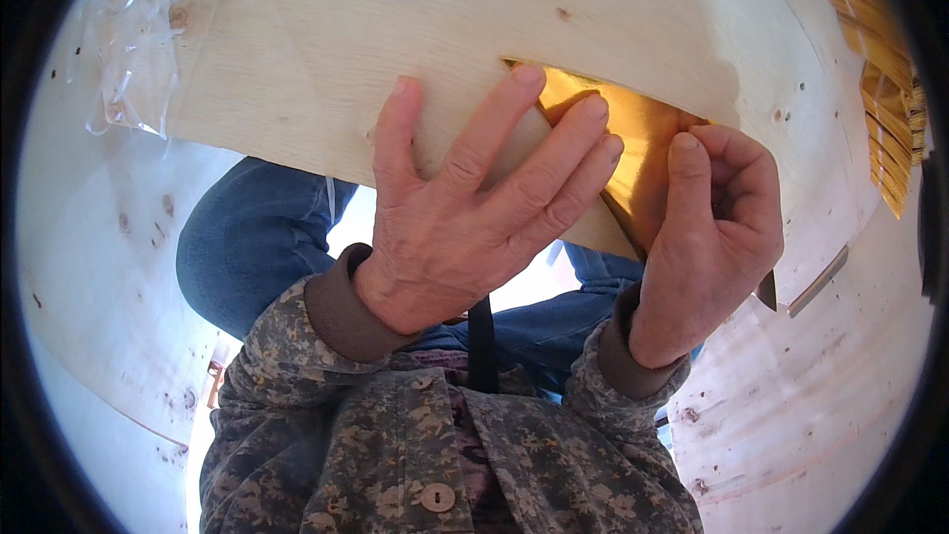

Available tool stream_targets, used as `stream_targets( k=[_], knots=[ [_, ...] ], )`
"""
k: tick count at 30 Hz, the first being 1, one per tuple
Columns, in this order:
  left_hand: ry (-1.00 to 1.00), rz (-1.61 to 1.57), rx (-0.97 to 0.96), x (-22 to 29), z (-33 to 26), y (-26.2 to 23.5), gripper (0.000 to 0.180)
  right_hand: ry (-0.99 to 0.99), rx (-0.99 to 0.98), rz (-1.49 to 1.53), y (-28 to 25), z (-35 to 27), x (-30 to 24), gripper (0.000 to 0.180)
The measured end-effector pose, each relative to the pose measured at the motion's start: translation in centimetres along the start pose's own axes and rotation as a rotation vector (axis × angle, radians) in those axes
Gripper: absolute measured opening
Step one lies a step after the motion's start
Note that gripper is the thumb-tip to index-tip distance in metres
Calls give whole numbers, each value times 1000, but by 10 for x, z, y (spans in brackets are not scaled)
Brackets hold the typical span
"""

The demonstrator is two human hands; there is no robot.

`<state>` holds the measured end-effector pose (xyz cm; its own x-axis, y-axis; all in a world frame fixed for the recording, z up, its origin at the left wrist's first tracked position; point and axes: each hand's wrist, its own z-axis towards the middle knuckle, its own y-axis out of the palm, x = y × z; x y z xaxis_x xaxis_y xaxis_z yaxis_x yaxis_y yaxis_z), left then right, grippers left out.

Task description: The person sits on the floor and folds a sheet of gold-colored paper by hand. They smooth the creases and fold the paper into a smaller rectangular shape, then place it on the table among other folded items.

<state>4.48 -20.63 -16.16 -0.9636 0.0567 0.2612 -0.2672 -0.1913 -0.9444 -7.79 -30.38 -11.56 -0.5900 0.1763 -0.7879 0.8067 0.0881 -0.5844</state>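
Note:
A shiny gold foil sheet [638,138] with straight edges and a pointed far left corner lies on the pale wooden board [326,49]. My left hand [465,198] rests with fingers spread, its fingertips touching the left side of the sheet. With thumb and curled fingers, my right hand [717,218] pinches the sheet's right edge. The near part of the sheet runs down behind the right hand, and its lower right side is hidden there.
Several gold strips or folded pieces [875,69] lie at the far right. Crumpled clear plastic [133,59] sits at the far left. A thin metal strip [819,282] and a dark pointed tip [768,291] show near the board's right edge. My knees [262,237] are below the board.

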Motion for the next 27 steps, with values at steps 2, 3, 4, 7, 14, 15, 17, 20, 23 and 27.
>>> stream_targets(
  k=[2, 3, 4, 7, 14, 15, 17, 20, 23, 27],
  knots=[
    [-3, -16, -21, 0, -1, -1, 47, 9, -10, 18, 0, 0, -1, 2],
    [0, -12, -19, 0, -1, -1, 47, 9, -16, 23, -1, 0, -1, 2],
    [2, -8, -16, 0, -1, -1, 48, 5, -15, 19, -1, 0, -1, 2],
    [11, 2, -12, 0, -1, 0, 49, -18, -8, 7, -1, 0, 0, 2],
    [20, 13, -9, -1, -1, 0, 48, -43, 3, -4, 0, 0, 1, 3],
    [20, 12, -9, -2, -1, 0, 48, -42, 5, 1, 0, 0, 1, 3],
    [18, 5, -8, -2, -1, 0, 47, -22, 0, 18, 0, -1, 1, 3],
    [22, 13, -6, -2, -1, 0, 47, -53, -2, 14, 1, 0, 2, 3],
    [42, 34, 8, -4, -1, 2, 47, -85, 9, 8, 4, -1, 4, 4],
    [39, 45, 22, -3, -2, 2, 48, -182, 39, -82, 5, -2, 5, 5]
  ],
)
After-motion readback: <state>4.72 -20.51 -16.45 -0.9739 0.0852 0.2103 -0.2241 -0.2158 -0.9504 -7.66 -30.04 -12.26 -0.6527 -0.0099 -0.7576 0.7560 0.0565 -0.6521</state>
